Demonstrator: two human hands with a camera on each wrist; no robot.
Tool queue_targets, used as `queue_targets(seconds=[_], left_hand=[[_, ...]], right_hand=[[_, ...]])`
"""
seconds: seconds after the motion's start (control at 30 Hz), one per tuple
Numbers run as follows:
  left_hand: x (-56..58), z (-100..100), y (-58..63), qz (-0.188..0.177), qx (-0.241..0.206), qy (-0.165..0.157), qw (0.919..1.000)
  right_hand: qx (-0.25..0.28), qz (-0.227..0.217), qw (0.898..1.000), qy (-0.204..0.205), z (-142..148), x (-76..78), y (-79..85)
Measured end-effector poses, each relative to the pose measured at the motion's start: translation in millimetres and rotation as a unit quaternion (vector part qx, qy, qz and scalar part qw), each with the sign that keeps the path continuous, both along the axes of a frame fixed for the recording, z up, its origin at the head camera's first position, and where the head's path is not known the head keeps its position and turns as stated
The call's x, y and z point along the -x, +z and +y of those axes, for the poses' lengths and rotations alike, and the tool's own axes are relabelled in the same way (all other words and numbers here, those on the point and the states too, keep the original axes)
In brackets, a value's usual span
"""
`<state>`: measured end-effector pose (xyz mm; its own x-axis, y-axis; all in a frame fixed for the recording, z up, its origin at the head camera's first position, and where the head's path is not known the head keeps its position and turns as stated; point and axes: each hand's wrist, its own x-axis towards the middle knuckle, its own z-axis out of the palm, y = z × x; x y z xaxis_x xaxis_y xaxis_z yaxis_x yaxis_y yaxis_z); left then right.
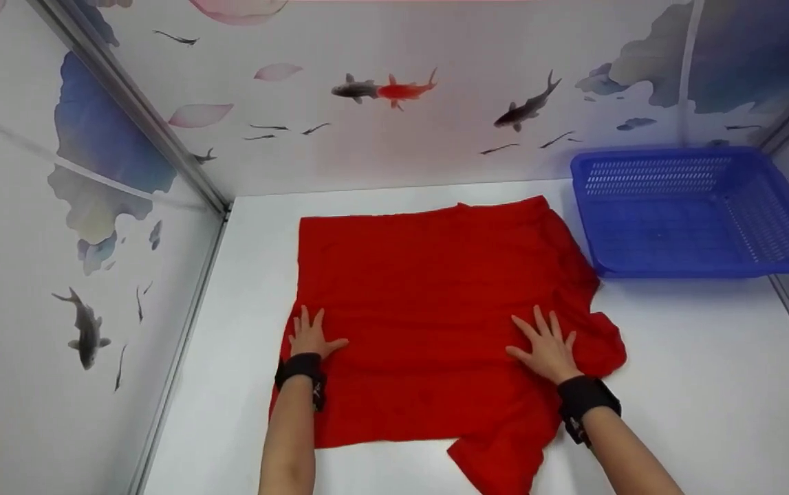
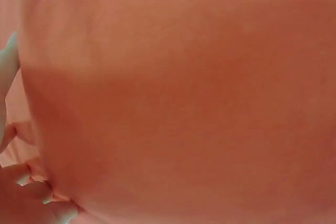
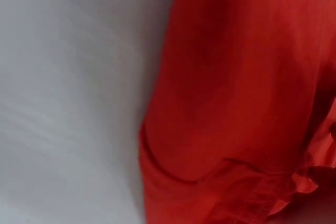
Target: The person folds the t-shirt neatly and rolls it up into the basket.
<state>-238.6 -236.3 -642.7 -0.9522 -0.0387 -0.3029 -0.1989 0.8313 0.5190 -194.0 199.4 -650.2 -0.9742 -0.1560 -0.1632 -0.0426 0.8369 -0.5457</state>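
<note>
A red shirt point(image 1: 408, 289) lies spread on the white table, its body broad and roughly flat with light creases. At its right side the cloth is bunched, and a sleeve point(image 1: 504, 454) sticks out toward the near edge. My left hand point(image 1: 310, 338) rests on the left part of the shirt with fingers spread. On the right part lies my right hand point(image 1: 547, 349), its fingers also spread and touching the cloth. The left wrist view is mostly red fabric, with some fingers point(image 2: 37, 190) at its left edge. In the right wrist view, a shirt edge point(image 3: 210, 98) borders the white surface.
A blue plastic basket point(image 1: 683, 269) with perforated sides stands at the back right, close to the shirt's upper right edge. White panels with fish and petal pictures wall the table point(image 1: 697, 385) at the back and sides. Black bands point(image 1: 587, 397) wrap both wrists.
</note>
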Motion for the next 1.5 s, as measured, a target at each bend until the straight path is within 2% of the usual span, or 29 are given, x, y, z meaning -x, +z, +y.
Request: queue_targets(seconds=[0.17, 0.3, 0.5, 0.6, 0.67, 0.73, 0.83, 0.9, 0.97, 1.07, 1.17, 1.23, 1.33, 1.5], left_hand=[[9.4, -13.7, 0.8, -0.024, -0.006, 0.019, 0.9995], [17.4, -17.5, 2.9, -0.033, -0.012, 0.017, 0.9992], [25.4, -16.9, -0.2, -0.009, -0.011, -0.022, 0.9996], [21.0, -15.9, -2.2, 0.012, -0.005, -0.045, 0.9989], [18.1, -14.0, -2.8, 0.027, 0.005, -0.054, 0.9982], [15.4, -10.9, -2.8, 0.043, 0.018, -0.061, 0.9971], [11.9, -5.2, -2.0, 0.058, 0.026, -0.061, 0.9961], [10.0, -1.4, -1.5, 0.06, 0.024, -0.058, 0.9962], [8.3, 1.7, -1.5, 0.054, 0.021, -0.052, 0.997], [8.6, 3.8, -3.1, 0.034, 0.021, -0.039, 0.9984], [9.4, 3.2, -4.7, 0.013, 0.026, -0.032, 0.9991], [10.0, 1.9, -4.7, 0.006, 0.026, -0.031, 0.9992], [12.1, -1.2, -2.9, 0.004, 0.025, -0.026, 0.9993], [20.1, -6.5, 0.8, 0.004, 0.027, -0.011, 0.9996]], right_hand=[[0.008, -0.014, 1.0, 0.017, -5.1, 11.9, -0.7], [0.003, -0.014, 1.0, 0.018, -8.0, 18.3, -1.3], [-0.028, 0.01, 0.999, -0.014, -13.7, 13.4, -1.3], [-0.041, 0.013, 0.999, -0.03, -15.0, 2.1, -2.0], [-0.05, 0.029, 0.997, -0.043, -14.6, -2.9, -1.8], [-0.055, 0.066, 0.994, -0.064, -13.0, -2.7, -0.6], [-0.046, 0.134, 0.985, -0.099, -6.5, 10.3, 3.7], [-0.033, 0.144, 0.983, -0.108, 0.4, 25.2, 8.5], [-0.022, 0.115, 0.988, -0.104, 9.0, 41.1, 14.1], [-0.013, 0.029, 0.996, -0.088, 21.3, 65.2, 21.0], [-0.016, -0.055, 0.996, -0.068, 32.2, 82.7, 23.1], [-0.023, -0.093, 0.994, -0.052, 37.6, 90.2, 22.2], [-0.022, -0.117, 0.992, -0.033, 41.6, 99.1, 19.9], [-0.003, -0.114, 0.993, -0.02, 39.8, 116.2, 18.1]])
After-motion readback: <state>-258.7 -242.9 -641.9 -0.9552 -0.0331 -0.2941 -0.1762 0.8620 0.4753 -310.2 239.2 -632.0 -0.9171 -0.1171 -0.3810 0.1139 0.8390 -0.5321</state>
